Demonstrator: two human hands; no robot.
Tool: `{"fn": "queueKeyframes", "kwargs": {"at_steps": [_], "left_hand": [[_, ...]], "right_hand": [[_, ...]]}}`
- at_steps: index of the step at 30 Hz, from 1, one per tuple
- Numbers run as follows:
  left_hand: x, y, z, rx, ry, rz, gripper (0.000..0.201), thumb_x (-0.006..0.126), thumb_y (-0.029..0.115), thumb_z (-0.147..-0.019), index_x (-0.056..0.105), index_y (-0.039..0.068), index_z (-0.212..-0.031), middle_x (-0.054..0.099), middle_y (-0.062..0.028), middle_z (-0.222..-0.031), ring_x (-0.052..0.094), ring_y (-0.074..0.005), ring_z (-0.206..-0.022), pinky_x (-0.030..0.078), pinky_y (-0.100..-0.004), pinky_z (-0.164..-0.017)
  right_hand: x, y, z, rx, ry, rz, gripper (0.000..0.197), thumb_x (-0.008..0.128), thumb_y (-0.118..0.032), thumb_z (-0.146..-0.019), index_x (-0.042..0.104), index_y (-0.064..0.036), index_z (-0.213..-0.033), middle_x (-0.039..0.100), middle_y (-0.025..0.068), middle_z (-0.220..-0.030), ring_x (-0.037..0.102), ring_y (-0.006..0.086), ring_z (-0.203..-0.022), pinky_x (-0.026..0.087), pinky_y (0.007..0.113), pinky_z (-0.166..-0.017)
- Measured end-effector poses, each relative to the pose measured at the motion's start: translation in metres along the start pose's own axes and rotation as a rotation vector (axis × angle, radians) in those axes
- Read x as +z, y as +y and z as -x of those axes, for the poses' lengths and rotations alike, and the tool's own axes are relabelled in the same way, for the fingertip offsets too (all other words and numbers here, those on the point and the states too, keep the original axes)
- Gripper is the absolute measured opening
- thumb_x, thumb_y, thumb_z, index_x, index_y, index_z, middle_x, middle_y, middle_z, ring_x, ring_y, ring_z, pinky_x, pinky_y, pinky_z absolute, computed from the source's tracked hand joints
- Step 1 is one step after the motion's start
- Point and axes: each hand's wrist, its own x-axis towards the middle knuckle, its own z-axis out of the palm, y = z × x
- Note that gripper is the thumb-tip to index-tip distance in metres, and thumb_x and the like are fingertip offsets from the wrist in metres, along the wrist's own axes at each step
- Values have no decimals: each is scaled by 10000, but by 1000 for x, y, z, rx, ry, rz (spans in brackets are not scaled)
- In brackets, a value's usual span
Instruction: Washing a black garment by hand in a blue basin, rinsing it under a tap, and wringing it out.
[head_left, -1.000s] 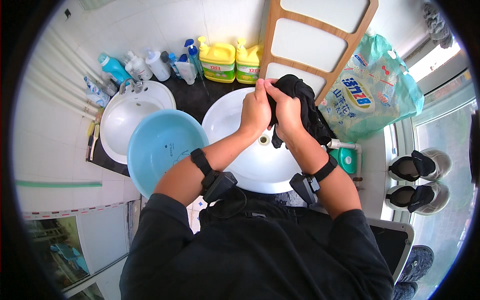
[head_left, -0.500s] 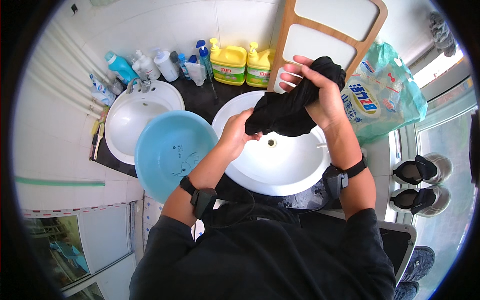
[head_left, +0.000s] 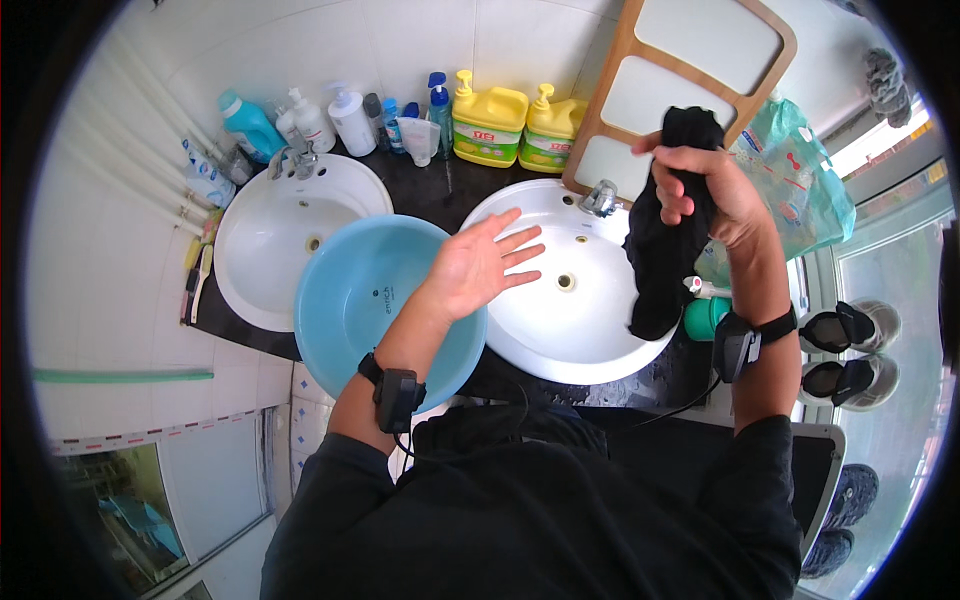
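A black piece of cloth (head_left: pixel 661 265) hangs from my right hand (head_left: pixel 722 190), its lower end over the right rim of the nearer white sink (head_left: pixel 560 345). The fingers of that hand curl around the cloth's upper part, and the folds hide some of the grip. My left hand (head_left: pixel 480 265) is empty, palm up with fingers spread, between the sink and a light blue plastic basin (head_left: pixel 335 285). A chrome faucet (head_left: pixel 601 198) stands at the sink's back edge, just left of the cloth.
Yellow pump jugs (head_left: pixel 490 125) and several bottles line the back of the black counter (head_left: pixel 430 190). A second sink (head_left: pixel 250 245) is at the left, partly covered by the basin. A wood-framed panel (head_left: pixel 600 95) leans behind the faucet, beside a green plastic bag (head_left: pixel 800 200) and green container (head_left: pixel 705 318).
My left hand has let go of the cloth and opened. The right hand has carried the cloth rightward, where it now hangs lengthwise, and the faucet has come into view.
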Motion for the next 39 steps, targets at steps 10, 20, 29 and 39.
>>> {"fn": "queueKeyframes", "kwargs": {"at_steps": [10,20,29,39], "left_hand": [[42,11,-12,-71,-343,300,950,362,742,-842,350,-45,-1373,494,-234,-1335,469,-383,-1246,369,-527,-1025],[108,57,97,719,-227,295,538,437,438,-955,494,43,-1316,523,-120,-1338,482,-285,-1240,349,-417,-1074],[103,-35,230,969,-229,109,481,444,327,-951,450,80,-1364,474,-132,-1384,468,-257,-1244,348,-397,-1071],[92,-116,391,1048,841,-618,482,451,327,-969,416,89,-1387,467,-102,-1390,455,-232,-1247,335,-368,-1073]], "right_hand": [[93,-48,71,210,-274,994,364,760,-311,-767,637,13,-877,642,81,-684,612,187,-608,473,301,-585],[91,45,114,-109,-529,812,734,681,-383,-854,362,35,-1366,519,222,-1301,524,311,-1181,377,349,-1021],[148,85,106,-383,-712,72,945,669,-501,-821,186,-24,-1477,400,173,-1374,410,251,-1259,337,390,-1039],[280,100,140,-81,-680,-642,188,503,37,-906,529,-48,-1072,649,85,-1020,642,171,-927,524,292,-836]]}}
